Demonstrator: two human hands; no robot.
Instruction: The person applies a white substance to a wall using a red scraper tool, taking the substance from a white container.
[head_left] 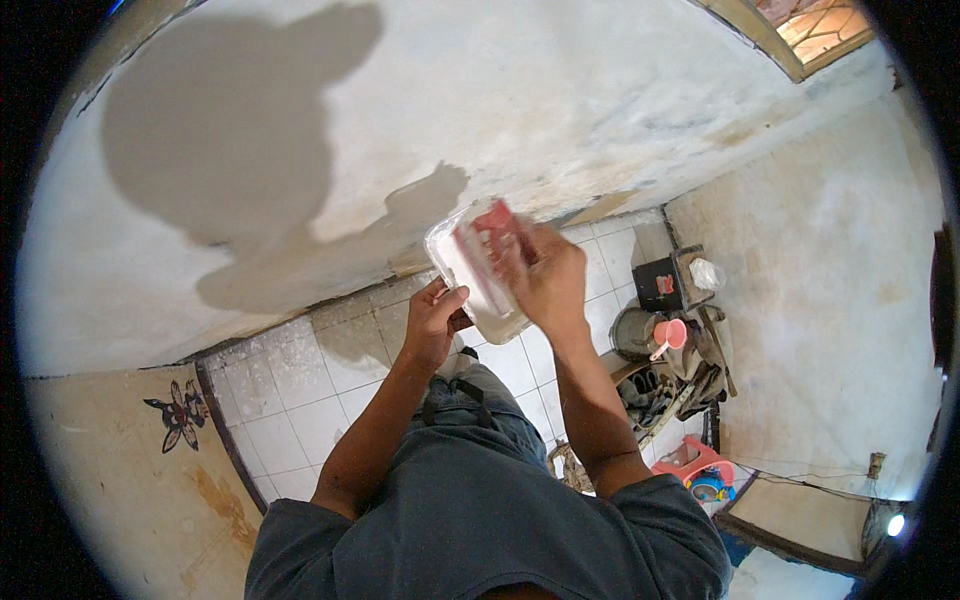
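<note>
My left hand (432, 328) grips the lower left side of a pale rectangular container (468, 290) with white material in it, held up in front of the wall. My right hand (550, 278) is closed on a red flat object (490, 225), blurred and marked with white, which lies over the container's top and right part; its exact kind is hard to make out. The fingertips of my right hand are smeared by motion.
A stained white wall (560, 100) rises ahead, above a tiled floor (340, 430). At the right stand a dark box (657, 283), a bucket (628, 335) with a pink dipper (670, 333), piled clutter (640, 395) and a pink plastic item (690, 455). A window (815, 30) sits upper right.
</note>
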